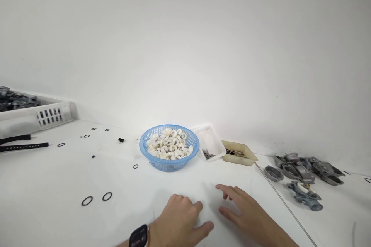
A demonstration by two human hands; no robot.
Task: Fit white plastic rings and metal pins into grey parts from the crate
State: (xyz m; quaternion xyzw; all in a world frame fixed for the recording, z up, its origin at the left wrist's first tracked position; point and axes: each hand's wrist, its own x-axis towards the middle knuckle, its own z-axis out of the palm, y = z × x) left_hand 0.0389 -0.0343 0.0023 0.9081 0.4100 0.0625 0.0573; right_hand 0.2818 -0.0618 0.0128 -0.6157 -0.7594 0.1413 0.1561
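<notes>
My left hand [180, 219], a watch [139, 236] on its wrist, is low in the middle of the view, over the white table. Its fingers bend downward and the thumb stands apart; no object shows in it. To its right, my right hand [242, 209] reaches in with the index finger stretched out and the thumb spread, holding nothing. Beyond both hands stands a blue plastic basket [170, 166] heaped with white curved pieces [171, 144]. Beside the basket, a white tray [207, 139] holds a few thin metal pins [208, 154].
A cream bin [239, 159] adjoins the tray. Grey metal castings [301, 171] lie at right past a table seam. Black rings [87, 200] are scattered at left, near a black strap [24, 146]. A white crate [55, 115] of dark parts sits far left.
</notes>
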